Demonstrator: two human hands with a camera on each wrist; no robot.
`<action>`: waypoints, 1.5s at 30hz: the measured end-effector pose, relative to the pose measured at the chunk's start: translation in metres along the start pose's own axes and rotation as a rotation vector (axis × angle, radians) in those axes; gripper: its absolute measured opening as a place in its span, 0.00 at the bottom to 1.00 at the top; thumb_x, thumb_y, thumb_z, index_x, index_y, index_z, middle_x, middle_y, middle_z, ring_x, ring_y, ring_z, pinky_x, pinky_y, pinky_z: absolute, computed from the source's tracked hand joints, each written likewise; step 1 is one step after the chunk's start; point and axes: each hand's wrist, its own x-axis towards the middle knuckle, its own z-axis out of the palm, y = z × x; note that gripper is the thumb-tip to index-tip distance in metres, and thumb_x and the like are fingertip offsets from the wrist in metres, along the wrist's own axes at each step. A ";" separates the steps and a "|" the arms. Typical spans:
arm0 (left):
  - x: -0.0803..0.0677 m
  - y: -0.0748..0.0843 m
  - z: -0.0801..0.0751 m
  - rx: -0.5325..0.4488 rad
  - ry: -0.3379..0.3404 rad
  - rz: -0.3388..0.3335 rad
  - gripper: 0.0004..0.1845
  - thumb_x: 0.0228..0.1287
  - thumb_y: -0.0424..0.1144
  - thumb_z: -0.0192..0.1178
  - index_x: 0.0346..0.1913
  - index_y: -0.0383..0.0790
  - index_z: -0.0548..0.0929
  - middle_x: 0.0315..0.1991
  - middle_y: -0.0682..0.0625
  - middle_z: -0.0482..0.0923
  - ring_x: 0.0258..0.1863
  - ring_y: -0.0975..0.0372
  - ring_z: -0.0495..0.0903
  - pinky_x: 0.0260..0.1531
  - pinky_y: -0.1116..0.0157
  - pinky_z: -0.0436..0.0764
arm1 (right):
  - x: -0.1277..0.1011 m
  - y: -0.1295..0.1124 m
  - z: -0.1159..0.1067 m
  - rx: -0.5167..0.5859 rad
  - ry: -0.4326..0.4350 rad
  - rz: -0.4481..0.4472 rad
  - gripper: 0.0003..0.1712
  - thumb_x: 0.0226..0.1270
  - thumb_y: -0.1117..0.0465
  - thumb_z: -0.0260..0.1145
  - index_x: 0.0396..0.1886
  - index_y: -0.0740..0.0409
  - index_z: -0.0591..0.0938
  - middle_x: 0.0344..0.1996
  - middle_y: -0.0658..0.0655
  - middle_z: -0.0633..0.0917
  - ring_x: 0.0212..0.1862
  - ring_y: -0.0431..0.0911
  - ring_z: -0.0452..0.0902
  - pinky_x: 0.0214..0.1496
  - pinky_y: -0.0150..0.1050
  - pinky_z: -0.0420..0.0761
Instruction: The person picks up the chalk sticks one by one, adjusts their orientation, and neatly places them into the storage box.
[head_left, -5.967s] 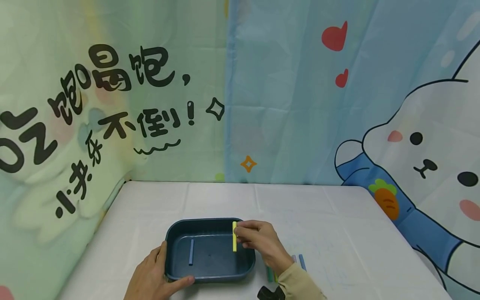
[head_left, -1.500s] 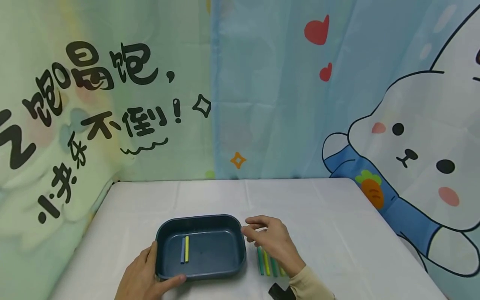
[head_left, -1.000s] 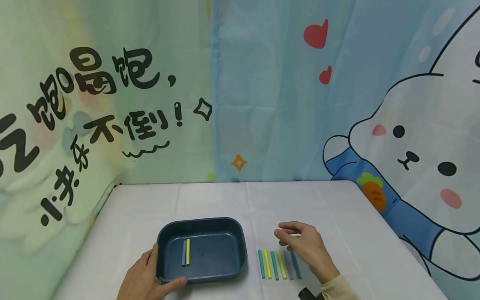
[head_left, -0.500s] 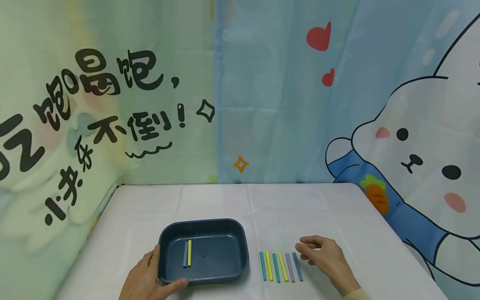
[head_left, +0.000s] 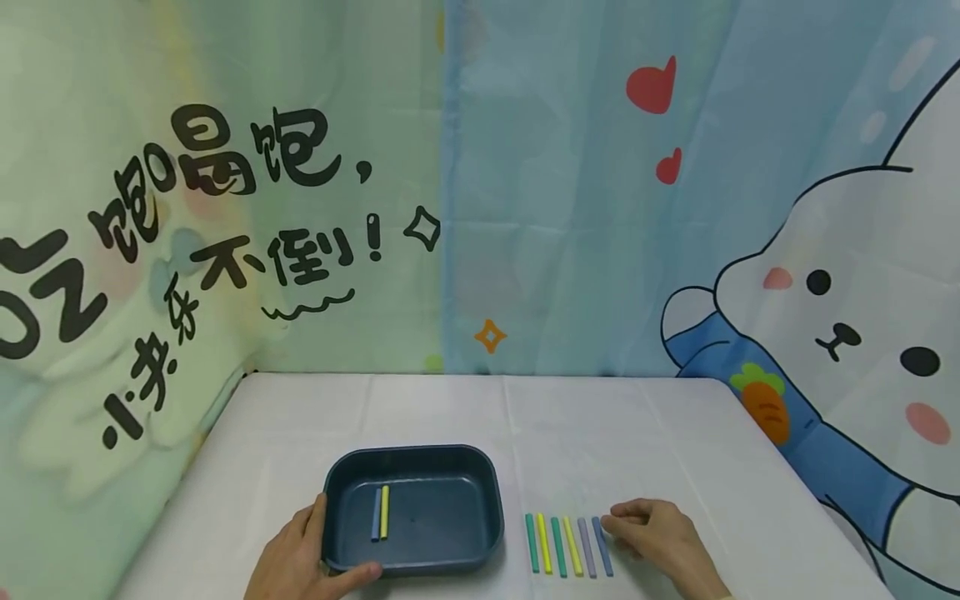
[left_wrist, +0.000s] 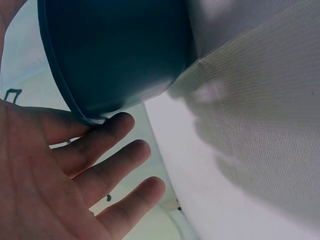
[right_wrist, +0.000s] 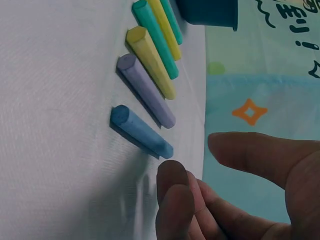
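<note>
A dark blue tray [head_left: 420, 569] holds one blue chalk stick [head_left: 376, 515] and one yellow chalk stick [head_left: 385, 512], side by side in its left part. My left hand [head_left: 294, 557] rests at the tray's near left corner, thumb along the front wall. The left wrist view shows its fingers [left_wrist: 107, 180] extended, with a fingertip touching the rim. Right of the tray lies a row of green, yellow, purple and blue chalk sticks. My right hand [head_left: 663, 537] is at the far end of the rightmost blue chalk stick [right_wrist: 142, 132], thumb and fingers apart and holding nothing.
All of it stands on a table with a white cloth [head_left: 435, 408]. A printed curtain [head_left: 555, 208] hangs behind the table's back edge. Beside the blue stick in the row lies a purple chalk stick [right_wrist: 146, 91].
My right hand, earlier holding the yellow chalk stick over the tray, has let it go beside the blue one. It has since moved right to the row's end. The left hand stays at the tray.
</note>
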 end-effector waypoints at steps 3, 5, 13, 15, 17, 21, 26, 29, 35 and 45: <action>0.000 0.000 0.001 0.002 -0.009 -0.008 0.69 0.46 0.80 0.64 0.72 0.20 0.62 0.60 0.28 0.74 0.56 0.41 0.78 0.53 0.44 0.80 | 0.001 0.001 0.002 -0.016 -0.014 0.010 0.26 0.63 0.50 0.74 0.48 0.69 0.85 0.34 0.55 0.87 0.33 0.46 0.80 0.38 0.42 0.83; -0.001 0.000 0.001 0.002 -0.012 -0.011 0.70 0.45 0.80 0.63 0.72 0.20 0.62 0.60 0.28 0.74 0.56 0.41 0.78 0.53 0.44 0.80 | 0.001 0.002 0.003 -0.026 -0.023 0.017 0.24 0.64 0.51 0.74 0.48 0.68 0.85 0.33 0.54 0.86 0.33 0.46 0.79 0.39 0.42 0.83; -0.001 0.000 0.002 -0.008 0.008 0.009 0.69 0.46 0.79 0.64 0.72 0.20 0.62 0.61 0.28 0.74 0.57 0.40 0.78 0.53 0.44 0.80 | 0.002 0.005 0.005 -0.077 -0.025 -0.025 0.23 0.63 0.52 0.73 0.45 0.69 0.85 0.31 0.54 0.85 0.34 0.47 0.78 0.41 0.45 0.83; -0.001 0.000 0.002 -0.010 0.020 0.017 0.69 0.46 0.79 0.65 0.72 0.20 0.62 0.61 0.28 0.74 0.57 0.41 0.78 0.53 0.44 0.80 | 0.002 0.005 0.006 -0.083 -0.021 -0.029 0.22 0.63 0.52 0.73 0.45 0.69 0.85 0.32 0.53 0.85 0.34 0.46 0.78 0.41 0.45 0.83; 0.000 0.001 0.002 -0.009 0.027 0.018 0.69 0.46 0.79 0.65 0.72 0.19 0.62 0.61 0.28 0.74 0.57 0.41 0.78 0.53 0.44 0.80 | 0.003 0.004 0.006 -0.092 -0.016 -0.032 0.21 0.63 0.53 0.73 0.45 0.68 0.85 0.32 0.53 0.85 0.34 0.46 0.79 0.41 0.45 0.83; -0.001 0.002 0.002 -0.004 0.024 0.004 0.70 0.45 0.80 0.64 0.72 0.19 0.62 0.61 0.28 0.74 0.56 0.40 0.78 0.53 0.44 0.80 | 0.004 0.004 0.008 -0.099 -0.010 -0.061 0.21 0.63 0.54 0.73 0.43 0.68 0.85 0.31 0.53 0.85 0.34 0.46 0.79 0.39 0.44 0.83; -0.001 0.002 0.000 -0.004 0.015 -0.004 0.70 0.45 0.80 0.64 0.72 0.20 0.62 0.61 0.28 0.74 0.57 0.40 0.78 0.53 0.44 0.80 | 0.003 0.003 0.009 -0.110 0.003 -0.085 0.18 0.62 0.56 0.73 0.42 0.68 0.85 0.31 0.52 0.85 0.33 0.45 0.79 0.39 0.43 0.83; -0.001 0.002 0.000 -0.007 0.013 -0.003 0.70 0.45 0.80 0.64 0.72 0.20 0.63 0.61 0.28 0.74 0.56 0.41 0.78 0.53 0.44 0.80 | 0.003 0.001 0.010 -0.114 0.002 -0.078 0.17 0.63 0.57 0.73 0.41 0.68 0.85 0.31 0.53 0.85 0.33 0.45 0.79 0.37 0.42 0.83; -0.001 0.001 0.000 -0.007 0.014 -0.003 0.70 0.45 0.80 0.64 0.72 0.20 0.63 0.61 0.28 0.74 0.57 0.41 0.78 0.53 0.45 0.80 | 0.004 -0.001 0.012 -0.119 -0.003 -0.086 0.15 0.62 0.59 0.73 0.40 0.68 0.85 0.30 0.53 0.85 0.33 0.46 0.79 0.37 0.43 0.83; 0.000 0.001 0.000 -0.009 -0.009 -0.035 0.71 0.44 0.81 0.64 0.72 0.19 0.62 0.61 0.27 0.73 0.57 0.40 0.78 0.54 0.43 0.79 | 0.008 0.000 0.017 -0.122 -0.007 -0.095 0.14 0.61 0.59 0.74 0.39 0.68 0.86 0.29 0.51 0.85 0.32 0.45 0.79 0.37 0.42 0.83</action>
